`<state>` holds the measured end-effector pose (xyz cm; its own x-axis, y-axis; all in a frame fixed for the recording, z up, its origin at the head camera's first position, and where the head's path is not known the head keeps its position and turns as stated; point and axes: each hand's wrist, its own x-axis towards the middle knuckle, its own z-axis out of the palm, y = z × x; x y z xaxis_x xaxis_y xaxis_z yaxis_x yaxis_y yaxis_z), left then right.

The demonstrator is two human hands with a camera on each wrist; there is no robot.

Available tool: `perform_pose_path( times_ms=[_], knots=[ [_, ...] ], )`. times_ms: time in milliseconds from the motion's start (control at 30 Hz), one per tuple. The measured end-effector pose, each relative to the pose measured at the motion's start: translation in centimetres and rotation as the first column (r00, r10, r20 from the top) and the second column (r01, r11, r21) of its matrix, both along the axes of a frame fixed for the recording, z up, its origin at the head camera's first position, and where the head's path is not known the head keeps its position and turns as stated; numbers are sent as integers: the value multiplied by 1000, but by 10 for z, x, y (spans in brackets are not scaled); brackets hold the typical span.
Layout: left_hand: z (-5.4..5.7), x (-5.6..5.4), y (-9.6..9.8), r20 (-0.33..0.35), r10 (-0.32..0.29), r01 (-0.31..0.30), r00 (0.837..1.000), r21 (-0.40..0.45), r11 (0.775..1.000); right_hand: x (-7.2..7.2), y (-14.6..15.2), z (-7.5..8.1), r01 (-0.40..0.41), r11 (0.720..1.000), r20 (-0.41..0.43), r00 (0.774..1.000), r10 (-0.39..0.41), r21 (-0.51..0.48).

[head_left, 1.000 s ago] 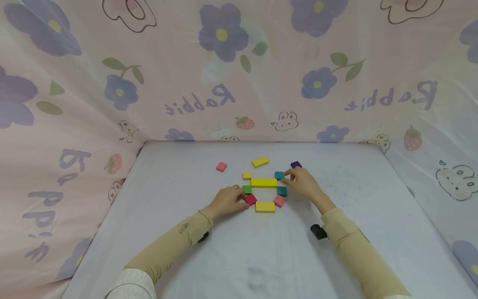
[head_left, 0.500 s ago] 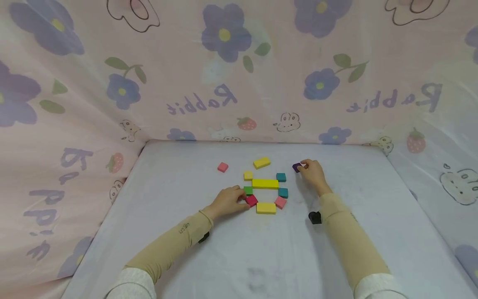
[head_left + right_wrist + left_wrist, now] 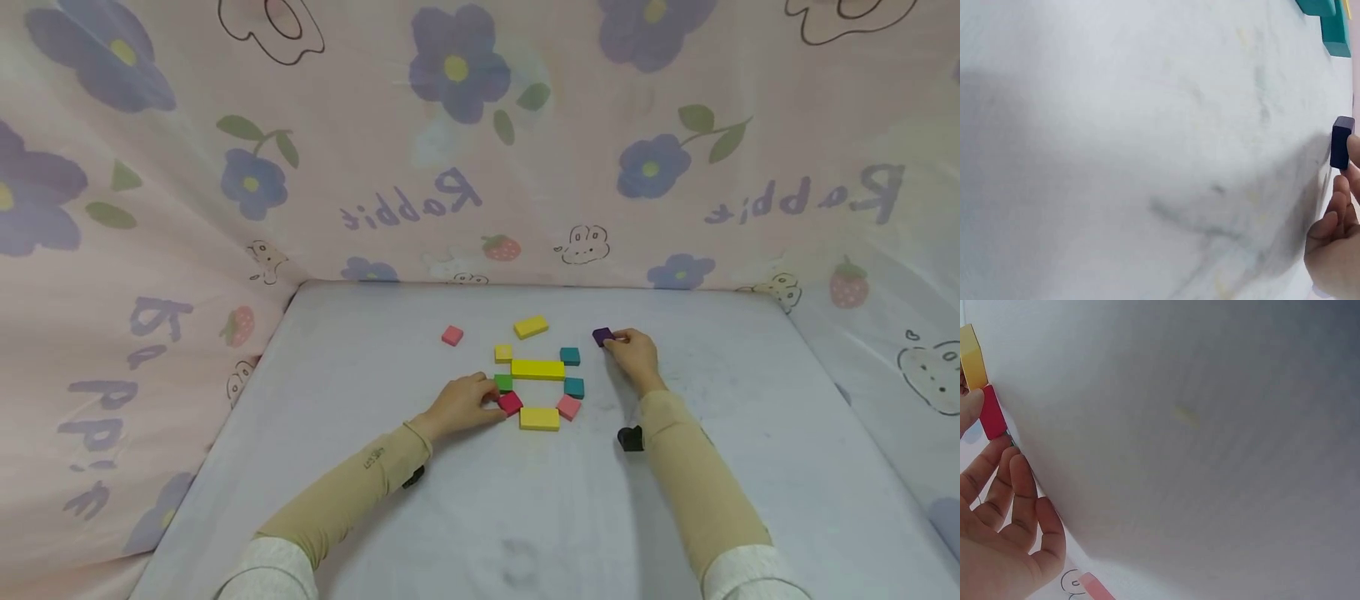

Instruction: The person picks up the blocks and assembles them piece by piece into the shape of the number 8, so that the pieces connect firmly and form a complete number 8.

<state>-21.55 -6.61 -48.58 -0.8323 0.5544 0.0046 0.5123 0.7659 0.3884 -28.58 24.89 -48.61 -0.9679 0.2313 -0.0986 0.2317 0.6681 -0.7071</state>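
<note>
On the table, my left hand has thumb and forefinger at opposite ends of a red block. In the left wrist view the thumb lies where the red block meets a yellow block. A green block sits just beyond the red one. Farther back on the right, my right hand pinches a small dark purple block. The right wrist view shows thumb and fingertips on the near end of that purple block; the other fingers curl below.
A ring of blocks includes a long yellow block, a shorter yellow block, a pink block and teal blocks. Behind lie a loose pink block and a yellow block. A flowered curtain encloses the table.
My right hand has left the upper teal block, moved back and right, and taken hold of the purple block. My left hand stays at the red block.
</note>
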Motion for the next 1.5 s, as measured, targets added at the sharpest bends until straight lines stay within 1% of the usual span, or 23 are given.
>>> perform_pose_path(
  times_ms=[100, 300, 533, 667, 800, 1000, 1133, 1267, 1367, 1500],
  knots=[
    [0, 0, 0, -5, -2, 2, 1000, -6, 1000, -2, -1, -1, 43, 997, 38, 998, -40, -60],
    [2, -1, 0, -6, 4, -4, 1000, -1, 1000, -8, -8, -2, 116, 982, 72, 992, -106, -146],
    [-1, 1, 1, -1, 3, -3, 1000, -7, 1000, -14, -26, -6, 183, 951, 160, 976, -146, -251],
    [-2, 2, 0, -2, 4, -4, 1000, -5, 1000, -15, -38, -2, 218, 936, 207, 965, -163, -278],
    [-3, 2, 0, -2, 4, -4, 1000, -6, 1000, -11, -50, 3, 240, 933, 227, 957, -180, -269],
    [-2, 1, -1, -7, 5, -5, 1000, -5, 1000, -12, -61, 3, 232, 942, 227, 958, -177, -242],
    [-1, 1, -1, 0, -2, 2, 1000, 4, 1000, -13, -62, 1, 226, 947, 242, 955, -169, -229],
    [0, 1, -2, -1, -5, 5, 1000, 7, 1000, -15, -62, -1, 198, 956, 257, 956, -140, -217],
    [1, 1, -2, -2, -2, 2, 1000, 7, 1000, -16, -61, -2, 181, 957, 260, 958, -120, -228],
    [2, 2, -2, 4, 1, -1, 1000, 8, 1000, -17, -60, -2, 177, 950, 254, 961, -110, -257]
  ],
)
